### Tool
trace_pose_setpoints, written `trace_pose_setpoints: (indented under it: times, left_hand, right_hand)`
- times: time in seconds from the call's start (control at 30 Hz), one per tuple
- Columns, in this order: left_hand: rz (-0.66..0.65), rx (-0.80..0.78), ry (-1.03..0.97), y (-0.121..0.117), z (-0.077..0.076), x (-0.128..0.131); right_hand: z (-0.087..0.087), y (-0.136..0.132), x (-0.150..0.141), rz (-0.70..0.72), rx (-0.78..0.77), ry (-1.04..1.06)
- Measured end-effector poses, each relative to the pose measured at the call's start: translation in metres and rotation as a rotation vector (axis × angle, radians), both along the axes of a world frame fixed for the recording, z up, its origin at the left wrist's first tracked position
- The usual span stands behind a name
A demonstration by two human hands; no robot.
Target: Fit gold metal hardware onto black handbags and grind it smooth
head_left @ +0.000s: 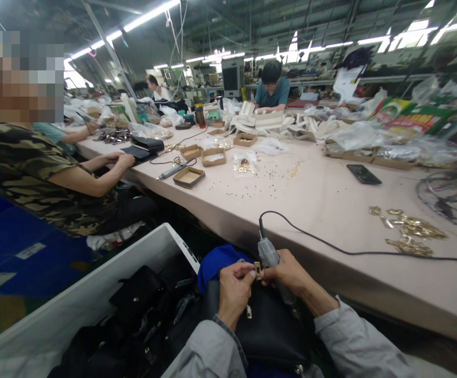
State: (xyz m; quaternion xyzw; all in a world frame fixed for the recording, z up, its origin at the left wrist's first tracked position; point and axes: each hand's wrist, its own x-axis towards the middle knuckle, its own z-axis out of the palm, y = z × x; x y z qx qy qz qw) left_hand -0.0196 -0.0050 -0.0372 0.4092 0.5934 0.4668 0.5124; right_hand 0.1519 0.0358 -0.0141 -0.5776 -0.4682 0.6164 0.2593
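My left hand pinches a small gold metal plate with a slot in it, between thumb and fingers. My right hand is wrapped round a grey electric screwdriver, its cord end up and its tip pointing down to the right. The fingertips of this hand also touch the plate's right edge. Beneath both hands a black leather bag lies across my lap, with a small gold fitting on it. Something blue shows behind the left hand.
At left a white bin holds several black bags. Gold metal pieces, a phone and small cardboard boxes lie on the table. A black cord crosses its front. A co-worker sits at left.
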Motion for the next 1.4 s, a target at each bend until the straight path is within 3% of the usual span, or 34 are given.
trace_pose_setpoints:
  times: [0.13,0.37,0.53,0.7,0.8,0.9,1.1,1.27,1.4]
  left_hand:
    - [0.004,-0.024,0.026,0.001,0.002,0.0]
    - [-0.109,-0.072,0.005,0.0,0.004,0.004]
    - [0.04,-0.052,0.044,-0.013,0.002,0.001]
    - [0.193,-0.113,0.043,-0.054,0.005,-0.009]
    - [0.262,-0.136,-0.029,-0.071,0.004,-0.011]
    - [0.283,-0.145,-0.066,-0.073,0.004,-0.01]
    - [0.263,-0.076,-0.084,-0.064,0.013,-0.008]
    - [0.132,0.003,0.085,-0.068,0.031,-0.009]
    - [0.124,0.071,0.211,-0.074,0.036,-0.011]
  right_hand:
    - [0.006,0.0,-0.001,0.011,0.004,0.0]
    - [0.005,-0.001,-0.005,0.027,-0.019,0.031]
    - [0.017,-0.007,-0.013,0.065,-0.025,0.061]
    - [0.032,-0.023,-0.029,0.181,-0.052,0.12]
    - [0.035,-0.031,-0.036,0.245,-0.087,0.142]
    - [0.033,-0.032,-0.038,0.236,-0.055,0.126]
    - [0.029,-0.028,-0.033,0.17,-0.028,0.054]
    - [0.028,-0.03,-0.033,0.127,-0.021,0.018]
    - [0.028,-0.031,-0.036,0.107,-0.022,0.074]
